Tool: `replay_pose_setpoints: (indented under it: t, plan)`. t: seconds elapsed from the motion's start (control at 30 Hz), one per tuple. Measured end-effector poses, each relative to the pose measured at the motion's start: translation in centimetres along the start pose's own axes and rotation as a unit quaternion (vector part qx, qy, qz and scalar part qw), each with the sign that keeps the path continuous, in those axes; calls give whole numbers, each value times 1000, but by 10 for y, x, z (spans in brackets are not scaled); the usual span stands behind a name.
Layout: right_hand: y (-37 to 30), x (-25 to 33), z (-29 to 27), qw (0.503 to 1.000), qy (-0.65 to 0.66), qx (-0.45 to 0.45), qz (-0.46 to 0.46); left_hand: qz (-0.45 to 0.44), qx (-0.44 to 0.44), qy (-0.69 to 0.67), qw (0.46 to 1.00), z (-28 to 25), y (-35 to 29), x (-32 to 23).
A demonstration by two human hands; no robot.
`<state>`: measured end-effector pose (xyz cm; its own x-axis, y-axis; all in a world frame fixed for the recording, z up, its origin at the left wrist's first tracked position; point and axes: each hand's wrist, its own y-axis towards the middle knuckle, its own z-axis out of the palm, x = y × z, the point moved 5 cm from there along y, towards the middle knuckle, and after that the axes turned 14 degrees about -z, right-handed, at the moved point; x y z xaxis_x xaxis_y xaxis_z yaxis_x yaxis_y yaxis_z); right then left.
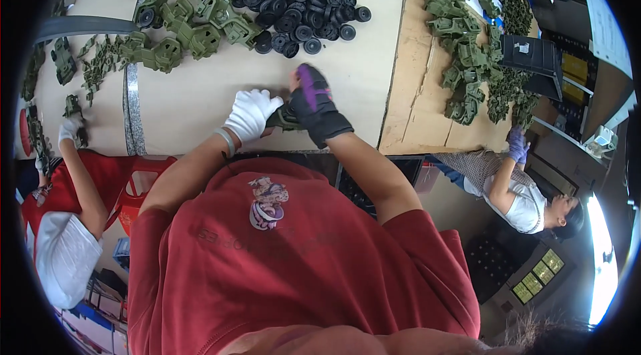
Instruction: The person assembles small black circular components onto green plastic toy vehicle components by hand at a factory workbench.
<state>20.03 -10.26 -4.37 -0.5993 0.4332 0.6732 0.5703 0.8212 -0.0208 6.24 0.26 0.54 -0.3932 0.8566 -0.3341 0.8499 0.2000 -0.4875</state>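
The toy [286, 117], a green body, is at the table's near edge, close to the person's chest, probably because arms bent this way can bear on it firmly. The left hand [250, 114], in a white glove, is closed around the toy's left end, seemingly to keep it from slipping. The right hand [314, 104], in a black and purple glove, is bent over the right end; its fingers are mostly hidden, so whether it grips or only presses I cannot tell. Both hands touch the toy from opposite sides, which likely steadies it. Beyond them, a bare stretch of table [250, 76] leaves elbow room before the wheels [304, 8], heaped loosely where either arm could reach, as loose round pieces can be without harm. Left of the heap lie more bodies [217, 18], close together, some tilted against each other, perhaps to save space. Farther right, green parts [461, 48] form a long strip near a black bin [532, 60]. Co-workers sit at either side, one at the left [65, 248], another at the right [514, 191].
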Motion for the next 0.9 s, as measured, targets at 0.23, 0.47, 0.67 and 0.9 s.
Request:
replay_pose_setpoints:
  t: [0.23, 0.47, 0.67, 0.9]
  plan:
    - [51, -35, -119, 977, -129, -158, -67, -57, 106, -363, 924, 46, 21, 52]
    - [63, -75, -109, 978, -199, -40, -46, -97, 89, -397, 908, 25, 15, 58]
    - [-19, -63, -88, 995, -77, -40, -58, -151, 92, -447, 877, 71, 5, 60]
    - [-88, -21, -65, 996, 84, -11, -3, -167, 66, -383, 906, 89, -1, 59]
